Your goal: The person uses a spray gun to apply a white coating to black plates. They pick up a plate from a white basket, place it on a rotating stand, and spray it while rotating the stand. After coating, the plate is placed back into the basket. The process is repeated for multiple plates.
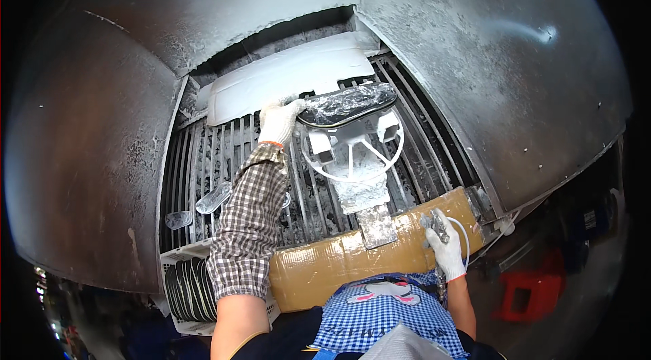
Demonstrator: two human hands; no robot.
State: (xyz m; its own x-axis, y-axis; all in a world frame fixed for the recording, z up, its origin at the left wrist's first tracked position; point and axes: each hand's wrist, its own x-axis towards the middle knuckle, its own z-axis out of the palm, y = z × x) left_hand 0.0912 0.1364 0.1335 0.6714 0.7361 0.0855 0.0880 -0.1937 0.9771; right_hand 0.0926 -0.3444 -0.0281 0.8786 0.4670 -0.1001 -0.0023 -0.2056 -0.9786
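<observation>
My left hand [279, 119], in a white knit glove with an orange cuff, grips the left end of a black shoe sole [347, 106]. Wrinkled clear film covers much of the sole's upper face. It lies across a round white wheel-like stand [351, 168] with block-shaped supports, over the slatted grate. Lower right, my right hand [446, 246], also white-gloved, is closed around a grey spray gun [434, 225]. A thin white hose [466, 232] curves beside that hand. The gun is close above the brown taped padding, apart from the sole.
Metal booth walls [542, 88] rise on both sides. A white sheet [288, 78] covers the far grate [319, 207]. Clear sole-shaped pieces [213, 198] lie on its left. A white basket [274, 309] holds several black soles. Brown padding [325, 266] lines the near edge; a red stool [532, 295] stands outside.
</observation>
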